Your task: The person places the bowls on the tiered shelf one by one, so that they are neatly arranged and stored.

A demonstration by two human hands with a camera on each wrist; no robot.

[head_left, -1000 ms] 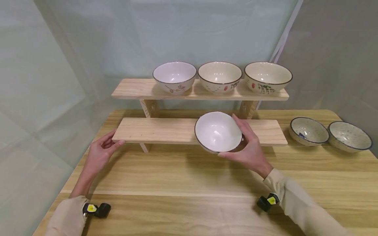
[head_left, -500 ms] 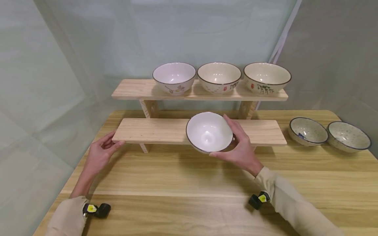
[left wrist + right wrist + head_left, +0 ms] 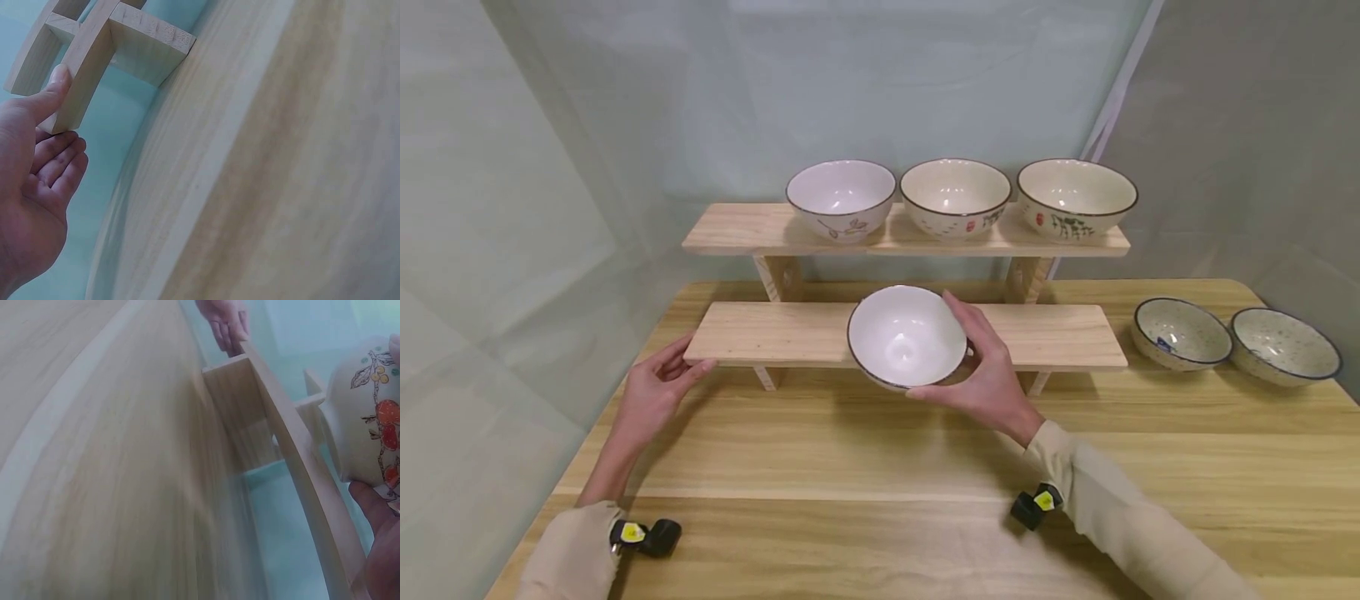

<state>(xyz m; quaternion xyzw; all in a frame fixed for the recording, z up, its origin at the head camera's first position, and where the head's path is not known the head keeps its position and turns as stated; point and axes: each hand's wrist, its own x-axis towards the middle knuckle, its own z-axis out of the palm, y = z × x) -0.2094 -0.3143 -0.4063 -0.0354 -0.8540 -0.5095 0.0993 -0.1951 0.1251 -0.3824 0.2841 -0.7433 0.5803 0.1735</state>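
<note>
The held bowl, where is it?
In the head view, the bowl is near the centre, in the right hand, visually overlapping the middle of the lower shelf.

We see the left grip [image 3: 651,396] at the left of the head view, its thumb and fingers bent toward each other in a pinch, with the sleeved left forearm [image 3: 571,546] rising from the lower left. Right of centre, we see the right grip [image 3: 992,387] curved in a wide clasp, thumb lower and fingers higher, its sleeved right forearm [image 3: 1131,512] slanting up from the lower right. In the left wrist view, we find the left thumb [image 3: 53,94] above the curled left fingers [image 3: 61,159].
</note>
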